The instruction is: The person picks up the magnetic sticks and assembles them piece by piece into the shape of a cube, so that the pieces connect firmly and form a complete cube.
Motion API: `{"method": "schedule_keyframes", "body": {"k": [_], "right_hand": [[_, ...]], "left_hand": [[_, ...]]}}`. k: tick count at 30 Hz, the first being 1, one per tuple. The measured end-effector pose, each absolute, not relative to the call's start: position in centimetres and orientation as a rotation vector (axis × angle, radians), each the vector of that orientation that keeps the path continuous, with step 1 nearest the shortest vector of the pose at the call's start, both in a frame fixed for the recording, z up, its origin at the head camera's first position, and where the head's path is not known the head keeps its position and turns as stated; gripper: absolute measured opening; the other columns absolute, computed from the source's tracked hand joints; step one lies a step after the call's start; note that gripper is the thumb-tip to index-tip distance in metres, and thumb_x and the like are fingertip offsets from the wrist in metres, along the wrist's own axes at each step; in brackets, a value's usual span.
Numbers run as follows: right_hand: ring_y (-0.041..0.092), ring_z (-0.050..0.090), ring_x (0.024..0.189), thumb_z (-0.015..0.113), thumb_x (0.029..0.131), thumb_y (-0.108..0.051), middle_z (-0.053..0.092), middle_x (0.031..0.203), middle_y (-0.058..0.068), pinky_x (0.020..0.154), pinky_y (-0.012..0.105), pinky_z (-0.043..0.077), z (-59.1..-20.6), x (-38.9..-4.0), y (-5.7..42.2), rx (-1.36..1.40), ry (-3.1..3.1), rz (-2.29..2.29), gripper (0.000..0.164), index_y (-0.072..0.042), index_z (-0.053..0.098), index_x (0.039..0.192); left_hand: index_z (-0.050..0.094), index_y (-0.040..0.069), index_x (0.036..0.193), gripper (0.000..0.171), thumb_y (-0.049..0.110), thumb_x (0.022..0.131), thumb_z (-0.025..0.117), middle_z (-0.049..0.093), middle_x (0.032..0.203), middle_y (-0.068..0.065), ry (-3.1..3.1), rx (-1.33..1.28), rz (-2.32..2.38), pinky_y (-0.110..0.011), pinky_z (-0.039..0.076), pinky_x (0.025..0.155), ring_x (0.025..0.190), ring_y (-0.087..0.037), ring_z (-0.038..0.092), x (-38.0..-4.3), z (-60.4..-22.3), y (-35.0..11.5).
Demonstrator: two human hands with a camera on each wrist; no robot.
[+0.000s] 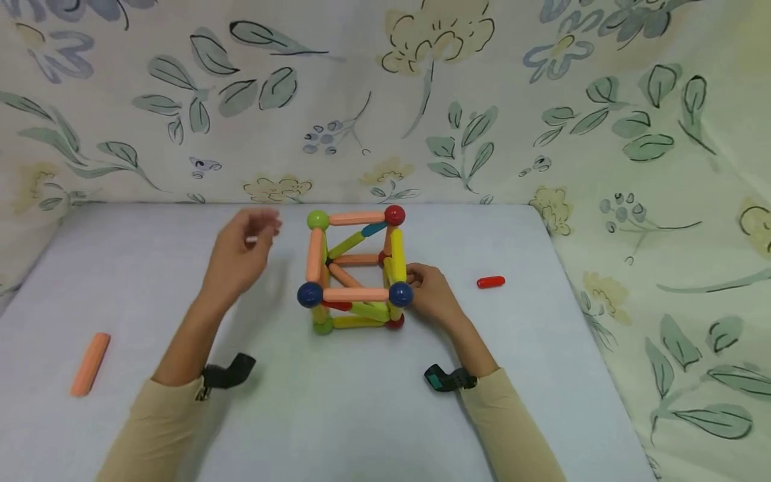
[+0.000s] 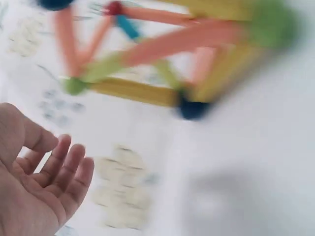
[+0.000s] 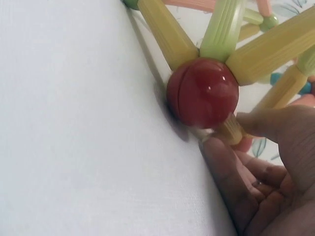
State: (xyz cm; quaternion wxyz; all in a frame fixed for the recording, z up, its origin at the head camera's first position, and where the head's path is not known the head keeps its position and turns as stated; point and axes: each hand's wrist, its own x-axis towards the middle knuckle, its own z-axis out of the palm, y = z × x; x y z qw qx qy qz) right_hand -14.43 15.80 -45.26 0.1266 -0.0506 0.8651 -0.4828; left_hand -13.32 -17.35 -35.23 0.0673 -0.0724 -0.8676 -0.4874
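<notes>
A cube-shaped frame of toy building rods and balls (image 1: 355, 294) stands on the table, with diagonal rods across some sides. My right hand (image 1: 434, 294) is at its lower right side. In the right wrist view, that thumb and forefinger pinch a yellow rod (image 3: 230, 131) just behind a glossy red ball (image 3: 209, 93). Several other rods meet at this ball. My left hand (image 1: 237, 251) hovers left of the frame, apart from it. Its fingers (image 2: 74, 167) are loosely bent and hold nothing.
A loose orange rod (image 1: 91, 364) lies at the table's left. One short red rod (image 1: 490, 282) lies right of my right hand. Floral cloth (image 1: 373, 100) hangs behind the white table (image 1: 337, 415) and along its right side.
</notes>
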Motion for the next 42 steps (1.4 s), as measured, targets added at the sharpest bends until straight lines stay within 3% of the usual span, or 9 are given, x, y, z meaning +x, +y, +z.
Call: {"method": "schedule_keyframes", "body": {"k": [3, 6, 9, 12, 15, 22, 28, 35, 42], "right_hand": [[0.027, 0.060, 0.097, 0.073, 0.096, -0.022, 0.068, 0.110, 0.014, 0.088, 0.033, 0.056, -45.3, -14.5, 16.4, -0.122, 2.517, -1.408, 0.048, -0.002, 0.064, 0.139], [0.028, 0.060, 0.098, 0.072, 0.098, -0.023, 0.068, 0.112, 0.015, 0.089, 0.034, 0.057, -45.2, -14.6, 16.8, -0.112, 2.520, -1.408, 0.049, -0.001, 0.063, 0.141], [0.027, 0.060, 0.098, 0.072, 0.099, -0.024, 0.068, 0.111, 0.016, 0.088, 0.033, 0.056, -45.2, -14.6, 17.0, -0.097, 2.525, -1.400, 0.050, 0.000, 0.062, 0.142], [0.027, 0.060, 0.097, 0.073, 0.099, -0.026, 0.069, 0.111, 0.016, 0.087, 0.033, 0.057, -45.4, -14.6, 16.8, -0.076, 2.522, -1.396, 0.051, 0.000, 0.062, 0.143], [0.027, 0.061, 0.097, 0.073, 0.099, -0.027, 0.071, 0.112, 0.016, 0.087, 0.035, 0.057, -45.4, -14.5, 16.5, -0.052, 2.530, -1.380, 0.052, -0.001, 0.062, 0.143], [0.027, 0.060, 0.093, 0.073, 0.098, -0.026, 0.072, 0.107, 0.016, 0.078, 0.030, 0.054, -45.2, -14.5, 16.2, -0.079, 2.552, -1.368, 0.048, 0.001, 0.066, 0.138], [0.027, 0.061, 0.094, 0.074, 0.098, -0.025, 0.073, 0.109, 0.017, 0.081, 0.032, 0.057, -44.9, -14.2, 15.7, -0.061, 2.553, -1.352, 0.049, 0.002, 0.066, 0.137], [0.025, 0.061, 0.088, 0.076, 0.094, -0.024, 0.073, 0.105, 0.016, 0.078, 0.030, 0.055, -44.6, -14.0, 15.3, -0.084, 2.509, -1.353, 0.050, 0.004, 0.067, 0.135], [0.026, 0.063, 0.089, 0.069, 0.099, -0.017, 0.071, 0.100, 0.013, 0.079, 0.034, 0.057, -44.1, -15.0, 16.0, -0.203, 2.692, -1.320, 0.033, 0.000, 0.071, 0.127]], "left_hand": [[0.055, 0.000, 0.143, 0.038, -0.002, 0.104, 0.054, 0.063, 0.136, -0.020, -2.745, -0.272, -1.588, -0.019, 0.053, 0.093, 0.120, -0.031, 0.063, -11.1, -39.7, -18.0], [0.055, 0.001, 0.141, 0.042, -0.003, 0.100, 0.063, 0.064, 0.136, -0.017, -2.817, -0.468, -1.694, -0.031, 0.057, 0.097, 0.122, -0.034, 0.064, -9.5, -42.0, -17.7], [0.058, 0.002, 0.136, 0.044, 0.008, 0.096, 0.077, 0.068, 0.126, -0.013, -2.877, -0.582, -1.651, -0.037, 0.059, 0.094, 0.113, -0.028, 0.068, -8.7, -43.2, -16.8], [0.063, 0.005, 0.129, 0.050, 0.025, 0.090, 0.087, 0.072, 0.115, -0.009, -2.953, -0.527, -1.536, -0.037, 0.060, 0.088, 0.099, -0.021, 0.069, -8.3, -43.7, -16.1], [0.066, 0.007, 0.126, 0.054, 0.030, 0.085, 0.091, 0.072, 0.112, -0.006, -2.963, -0.448, -1.511, -0.036, 0.059, 0.085, 0.096, -0.018, 0.068, -8.1, -43.8, -15.8], [0.064, 0.010, 0.124, 0.050, 0.024, 0.085, 0.091, 0.070, 0.114, -0.007, -2.818, -0.408, -1.673, -0.037, 0.063, 0.089, 0.103, -0.023, 0.071, -7.6, -44.0, -15.7], [0.070, 0.012, 0.118, 0.035, 0.012, 0.088, 0.088, 0.069, 0.112, -0.004, -2.708, -0.519, -1.689, -0.034, 0.064, 0.087, 0.103, -0.022, 0.072, -7.3, -44.3, -15.9], [0.076, 0.012, 0.116, 0.032, 0.004, 0.087, 0.086, 0.064, 0.114, -0.004, -2.675, -0.578, -1.658, -0.028, 0.063, 0.083, 0.105, -0.022, 0.069, -6.9, -44.5, -16.4], [0.072, 0.012, 0.121, 0.037, 0.001, 0.088, 0.085, 0.066, 0.117, -0.006, -2.687, -0.562, -1.689, -0.028, 0.063, 0.086, 0.108, -0.026, 0.071, -6.8, -44.8, -16.6]]}}
